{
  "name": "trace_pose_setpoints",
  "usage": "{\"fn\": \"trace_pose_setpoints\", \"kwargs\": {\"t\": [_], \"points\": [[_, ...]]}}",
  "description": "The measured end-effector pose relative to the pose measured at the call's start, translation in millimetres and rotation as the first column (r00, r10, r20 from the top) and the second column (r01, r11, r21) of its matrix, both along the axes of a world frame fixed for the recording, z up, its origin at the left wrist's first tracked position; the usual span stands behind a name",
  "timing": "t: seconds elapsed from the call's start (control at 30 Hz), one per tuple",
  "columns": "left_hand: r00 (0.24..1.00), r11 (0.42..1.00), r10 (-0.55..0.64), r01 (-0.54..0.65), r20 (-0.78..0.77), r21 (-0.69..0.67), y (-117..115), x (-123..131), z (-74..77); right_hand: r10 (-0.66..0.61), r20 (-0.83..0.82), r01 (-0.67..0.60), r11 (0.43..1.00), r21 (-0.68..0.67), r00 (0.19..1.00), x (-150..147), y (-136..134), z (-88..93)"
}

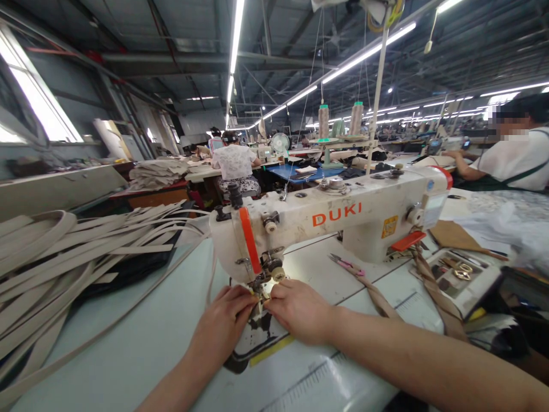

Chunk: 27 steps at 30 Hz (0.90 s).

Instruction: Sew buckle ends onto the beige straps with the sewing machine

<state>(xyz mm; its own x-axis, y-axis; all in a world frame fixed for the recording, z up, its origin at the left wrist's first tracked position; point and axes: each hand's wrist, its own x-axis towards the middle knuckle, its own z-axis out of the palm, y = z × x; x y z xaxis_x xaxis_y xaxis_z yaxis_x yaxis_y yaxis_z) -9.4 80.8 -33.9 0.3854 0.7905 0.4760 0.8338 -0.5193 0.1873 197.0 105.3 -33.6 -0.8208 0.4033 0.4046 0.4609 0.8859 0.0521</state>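
A white sewing machine (291, 223) with orange lettering stands before me, its needle area lit by a small lamp. Just left of the presser foot, my left hand (227, 317) has its fingers pinched together near the needle. My right hand (298, 309) is closed the same way on the right side, its fingertips close to those of the left. Something small and pale shows between the fingertips, mostly hidden, and I cannot make out what it is. A long narrow beige strip (141, 309) runs over the pale table at the left, towards the back of the machine head.
Many beige strips (38, 269) lie piled at the left. Thread snips (347, 265) with pink handles rest on the machine bed. A tray (480, 289) with small tools sits at the right. Other people (235, 160) work at machines beyond, one at the right.
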Motion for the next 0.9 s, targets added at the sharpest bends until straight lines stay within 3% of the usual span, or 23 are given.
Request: {"fn": "trace_pose_setpoints", "kwargs": {"t": [0.57, 0.73, 0.9], "points": [[1.000, 0.999, 0.029, -0.029, 0.001, -0.017, -0.6, 1.7, 0.3, 0.002, -0.002, -0.002, 0.999, -0.036, 1.000, 0.2, -1.7, 2.0], [0.970, 0.975, 0.221, -0.221, -0.103, 0.010, -13.5, 5.9, 9.0, -0.020, 0.002, 0.021, 0.998, -0.063, 1.000, 1.9, -4.8, 8.8], [0.861, 0.903, 0.349, -0.415, -0.369, -0.113, -47.7, 1.7, 38.2, -0.095, -0.027, 0.090, 0.985, -0.145, 0.995, 5.9, -11.1, 14.5]]}}
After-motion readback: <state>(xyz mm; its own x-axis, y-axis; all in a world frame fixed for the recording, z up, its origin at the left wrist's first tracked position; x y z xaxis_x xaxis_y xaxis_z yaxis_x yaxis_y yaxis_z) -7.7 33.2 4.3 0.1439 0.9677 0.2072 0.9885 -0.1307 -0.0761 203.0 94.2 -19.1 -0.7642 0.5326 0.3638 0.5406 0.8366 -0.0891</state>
